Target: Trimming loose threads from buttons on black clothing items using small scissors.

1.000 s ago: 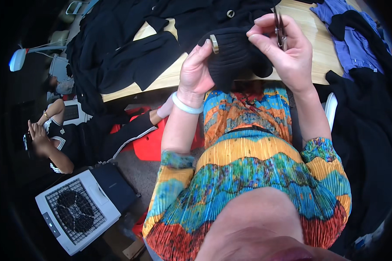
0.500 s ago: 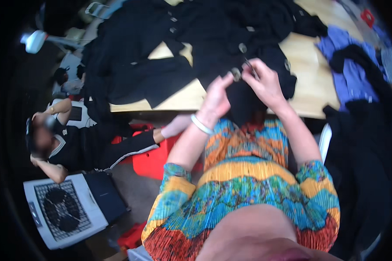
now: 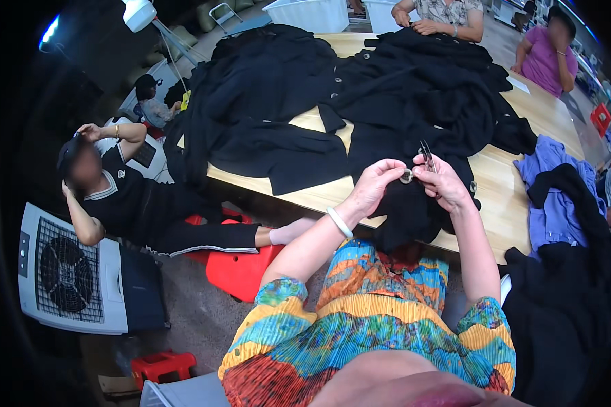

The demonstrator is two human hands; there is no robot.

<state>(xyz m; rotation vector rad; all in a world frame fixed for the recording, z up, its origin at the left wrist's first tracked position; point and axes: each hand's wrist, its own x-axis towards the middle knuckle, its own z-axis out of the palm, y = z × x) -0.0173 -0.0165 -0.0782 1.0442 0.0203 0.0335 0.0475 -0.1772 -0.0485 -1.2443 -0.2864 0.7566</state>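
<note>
My left hand (image 3: 373, 186), with a pale bangle on its wrist, pinches a round button (image 3: 406, 176) between thumb and fingers. The black garment (image 3: 404, 217) hangs below that button over the table's near edge. Close beside it, my right hand (image 3: 445, 184) is closed around small dark metal thread snips (image 3: 425, 154), blades pointing up and away from me. Its fingertips are also by the button; whether they touch it I cannot tell. More black garments (image 3: 271, 88) with buttons are spread over the wooden table (image 3: 305, 197).
A purple garment (image 3: 553, 217) and black cloth (image 3: 563, 298) lie on the right. At left, a seated person (image 3: 115, 183) stretches a leg toward a red stool (image 3: 241, 268); an air cooler (image 3: 75, 271) stands nearby. Other people (image 3: 448, 17) are across the table.
The view has swung upward, bringing the table's far side and people there into sight. Both hands stay together at the button, with the snips still in my right hand.
</note>
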